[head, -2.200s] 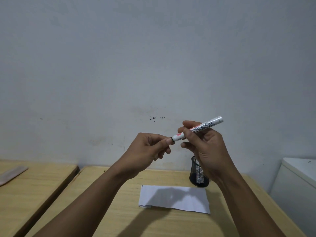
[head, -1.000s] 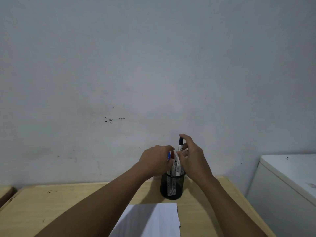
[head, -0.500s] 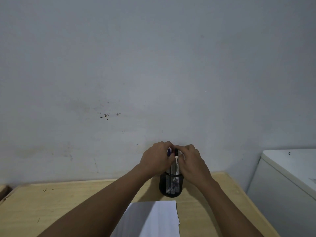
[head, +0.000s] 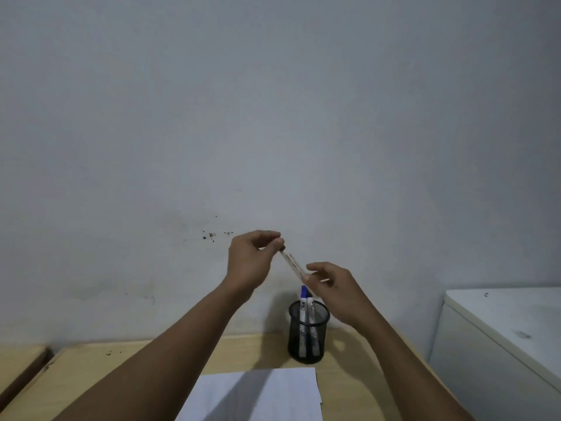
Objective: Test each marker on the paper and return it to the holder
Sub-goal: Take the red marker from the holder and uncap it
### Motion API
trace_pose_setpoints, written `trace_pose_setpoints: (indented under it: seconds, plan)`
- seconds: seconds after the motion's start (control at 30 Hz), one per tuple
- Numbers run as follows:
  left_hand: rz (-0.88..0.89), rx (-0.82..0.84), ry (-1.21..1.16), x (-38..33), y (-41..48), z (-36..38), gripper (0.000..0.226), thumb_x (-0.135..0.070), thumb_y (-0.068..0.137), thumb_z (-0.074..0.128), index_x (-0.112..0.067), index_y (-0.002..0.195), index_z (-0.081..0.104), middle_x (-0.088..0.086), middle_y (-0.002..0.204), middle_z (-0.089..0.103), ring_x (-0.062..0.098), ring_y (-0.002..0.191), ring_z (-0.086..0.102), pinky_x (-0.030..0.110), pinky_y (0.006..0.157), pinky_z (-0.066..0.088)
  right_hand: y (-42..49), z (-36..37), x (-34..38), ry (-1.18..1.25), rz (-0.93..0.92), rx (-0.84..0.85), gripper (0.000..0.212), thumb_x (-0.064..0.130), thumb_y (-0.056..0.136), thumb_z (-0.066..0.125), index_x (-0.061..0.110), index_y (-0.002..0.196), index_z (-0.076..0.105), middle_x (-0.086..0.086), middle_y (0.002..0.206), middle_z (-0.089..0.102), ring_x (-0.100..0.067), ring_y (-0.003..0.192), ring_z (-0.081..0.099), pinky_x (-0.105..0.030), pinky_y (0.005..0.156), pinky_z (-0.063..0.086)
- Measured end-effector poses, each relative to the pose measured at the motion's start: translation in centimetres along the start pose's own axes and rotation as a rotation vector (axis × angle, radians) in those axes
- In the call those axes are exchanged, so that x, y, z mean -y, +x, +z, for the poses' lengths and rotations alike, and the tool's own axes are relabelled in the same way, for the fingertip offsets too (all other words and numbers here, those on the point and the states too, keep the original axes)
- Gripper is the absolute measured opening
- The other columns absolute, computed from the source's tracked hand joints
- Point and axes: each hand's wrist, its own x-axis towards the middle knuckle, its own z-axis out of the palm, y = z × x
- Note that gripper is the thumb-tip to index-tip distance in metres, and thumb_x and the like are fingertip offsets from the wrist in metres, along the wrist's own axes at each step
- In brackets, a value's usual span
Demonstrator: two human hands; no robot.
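A white marker [head: 292, 264] is held slanted in the air above the black mesh holder [head: 308, 337]. My left hand [head: 250, 261] pinches its dark upper end, and my right hand [head: 335, 291] grips its lower end. Two markers stand in the holder, one with a blue cap [head: 303, 292]. A white sheet of paper [head: 273, 393] lies on the wooden table [head: 91, 372] in front of the holder, partly shaded by my arms.
A white cabinet [head: 501, 338] stands to the right of the table. A second wooden table [head: 18, 360] edges in at the far left. A plain grey wall with dark specks is right behind the holder.
Both hands were down at the holder's rim among the markers. They have since risen with one marker lifted out, held between them at a slant.
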Motion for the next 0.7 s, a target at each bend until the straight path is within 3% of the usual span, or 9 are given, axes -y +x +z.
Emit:
trace_pose_setpoints:
  seconds: [0.1, 0.2, 0.3, 0.4, 0.53, 0.7]
  plan:
    - [-0.140, -0.083, -0.177, -1.7, -1.1, -3.8, 0.011, -0.015, 0.087, 0.072, -0.012, 0.096, 0.077, -0.004, 0.076, 0.071, 0.009, 0.056, 0.054, 0.015, 0.045, 0.040, -1.0, 0.7, 2.4, 0.395, 0.028, -0.071, 0.017, 0.014, 0.093, 0.070, 0.003, 0.105, 0.072, -0.013, 0.094, 0.074, -0.018, 0.075, 0.073, -0.036, 0.074, 0.062]
    - [-0.243, -0.068, -0.219, -2.0, -3.2, -6.8, 0.008, -0.021, 0.085, 0.074, -0.017, 0.091, 0.079, -0.002, 0.085, 0.072, 0.016, 0.065, 0.051, 0.026, 0.052, 0.038, -2.2, 2.2, 5.0, 0.936, 0.100, -0.128, 0.013, 0.007, 0.090, 0.071, -0.003, 0.098, 0.071, -0.012, 0.077, 0.070, -0.018, 0.067, 0.069, -0.031, 0.070, 0.062]
    - [-0.273, -0.040, -0.225, -2.3, -5.9, -8.2, 0.011, -0.025, 0.083, 0.077, -0.019, 0.091, 0.078, -0.002, 0.085, 0.073, 0.016, 0.071, 0.055, 0.032, 0.061, 0.042, -3.5, 5.0, 7.1, 1.237, 0.161, -0.075, 0.005, 0.007, 0.089, 0.070, 0.002, 0.092, 0.069, -0.006, 0.073, 0.068, -0.015, 0.067, 0.067, -0.028, 0.067, 0.061]
    - [-0.295, -0.036, -0.267, -2.3, -8.0, -9.0, 0.014, -0.027, 0.082, 0.077, -0.019, 0.093, 0.078, -0.008, 0.078, 0.075, 0.016, 0.073, 0.058, 0.034, 0.067, 0.044, -5.1, 8.0, 8.9, 1.179, 0.178, -0.006, 0.005, 0.007, 0.090, 0.070, 0.003, 0.092, 0.068, -0.009, 0.077, 0.069, -0.017, 0.066, 0.067, -0.029, 0.066, 0.060]
    - [-0.386, -0.108, -0.402, -1.6, -9.1, -10.3, 0.013, -0.023, 0.083, 0.077, -0.015, 0.093, 0.078, -0.001, 0.087, 0.078, 0.018, 0.074, 0.051, 0.033, 0.070, 0.043, -6.5, 10.2, 10.0, 1.070, 0.126, -0.034, 0.003, 0.004, 0.090, 0.070, 0.001, 0.091, 0.071, -0.009, 0.075, 0.071, -0.015, 0.064, 0.068, -0.025, 0.065, 0.060]
    - [-0.456, -0.170, -0.451, -0.7, -9.0, -11.6, 0.015, -0.020, 0.085, 0.075, -0.007, 0.090, 0.078, 0.006, 0.088, 0.078, 0.015, 0.068, 0.049, 0.029, 0.070, 0.046, -7.5, 11.5, 9.7, 0.861, -0.027, 0.000, 0.010, 0.000, 0.086, 0.074, 0.004, 0.095, 0.075, -0.010, 0.088, 0.077, -0.021, 0.084, 0.071, -0.030, 0.082, 0.061]
